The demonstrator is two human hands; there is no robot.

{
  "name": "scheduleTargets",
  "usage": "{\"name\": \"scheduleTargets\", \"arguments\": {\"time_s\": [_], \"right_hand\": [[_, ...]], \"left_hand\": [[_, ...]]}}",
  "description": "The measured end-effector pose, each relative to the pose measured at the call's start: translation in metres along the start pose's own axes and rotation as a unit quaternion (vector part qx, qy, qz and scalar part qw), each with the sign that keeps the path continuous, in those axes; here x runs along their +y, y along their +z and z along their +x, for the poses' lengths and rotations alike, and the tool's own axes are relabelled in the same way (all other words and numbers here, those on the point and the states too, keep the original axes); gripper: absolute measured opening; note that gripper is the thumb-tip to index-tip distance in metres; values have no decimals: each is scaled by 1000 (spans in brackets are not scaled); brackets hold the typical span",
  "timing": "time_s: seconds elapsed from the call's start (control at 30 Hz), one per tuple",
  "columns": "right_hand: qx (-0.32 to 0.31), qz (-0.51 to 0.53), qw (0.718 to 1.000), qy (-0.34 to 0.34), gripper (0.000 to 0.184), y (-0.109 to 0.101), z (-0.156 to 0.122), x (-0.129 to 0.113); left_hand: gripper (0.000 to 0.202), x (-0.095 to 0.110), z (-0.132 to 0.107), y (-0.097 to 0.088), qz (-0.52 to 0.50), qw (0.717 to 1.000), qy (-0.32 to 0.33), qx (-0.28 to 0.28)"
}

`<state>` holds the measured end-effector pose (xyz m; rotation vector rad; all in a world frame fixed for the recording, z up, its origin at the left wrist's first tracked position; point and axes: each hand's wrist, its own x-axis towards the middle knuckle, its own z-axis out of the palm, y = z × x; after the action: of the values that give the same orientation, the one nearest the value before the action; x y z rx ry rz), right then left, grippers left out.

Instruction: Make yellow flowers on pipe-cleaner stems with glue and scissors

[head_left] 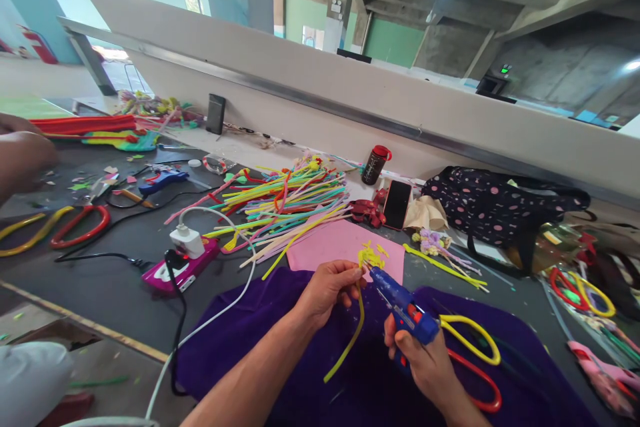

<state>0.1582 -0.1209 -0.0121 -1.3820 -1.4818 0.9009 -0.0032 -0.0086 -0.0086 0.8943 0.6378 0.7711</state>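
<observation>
My left hand (pixel 333 287) pinches a yellow-green pipe cleaner (pixel 359 323), whose tail hangs down over the dark purple cloth (pixel 240 327). My right hand (pixel 423 353) is wrapped around a blue glue gun (pixel 405 303), its nozzle pointing at the left fingertips. Whether the nozzle touches the pipe cleaner I cannot tell. Just beyond the fingers, small yellow pieces (pixel 373 255) lie on a pink sheet (pixel 320 247). Scissors with one yellow and one red handle (pixel 483 340) show beside my right hand; their blades are hidden.
A pile of colourful pipe cleaners (pixel 290 197) lies ahead. Left of it sits a magenta power strip (pixel 183 267) with a white plug and cables. A phone (pixel 398 203), a dark bottle (pixel 374 165) and a patterned bag (pixel 500 207) stand along the back. Another person's hand (pixel 25 153) is at far left.
</observation>
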Motion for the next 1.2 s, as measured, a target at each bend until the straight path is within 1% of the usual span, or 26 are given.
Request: {"name": "scheduleTargets", "arguments": {"time_s": [0.17, 0.4, 0.57, 0.67, 0.87, 1.07, 1.2], "right_hand": [[-13, -10, 1000, -2, 33, 1, -1, -3], [2, 11, 1000, -6, 32, -1, -1, 1], [-13, -5, 1000, -2, 33, 1, 0, 4], [-23, -7, 1000, 0, 33, 2, -1, 0], [-17, 6, 1000, 9, 34, -1, -3, -11], [-6, -1, 1000, 1, 35, 1, 0, -4], [-13, -12, 1000, -3, 33, 2, 0, -3]], "left_hand": [[25, 0, 0, 0, 2, 1000, 10, 1], [24, 0, 0, -1, 2, 1000, -2, 2], [24, 1, 0, 0, 0, 1000, 2, 1], [24, 2, 0, 1, 1, 1000, 1, 8], [26, 3, -1, 2, 8, 1000, 16, 7], [25, 3, -2, 3, 15, 1000, 8, 7], [24, 3, -2, 2, 13, 1000, 13, 7]]}}
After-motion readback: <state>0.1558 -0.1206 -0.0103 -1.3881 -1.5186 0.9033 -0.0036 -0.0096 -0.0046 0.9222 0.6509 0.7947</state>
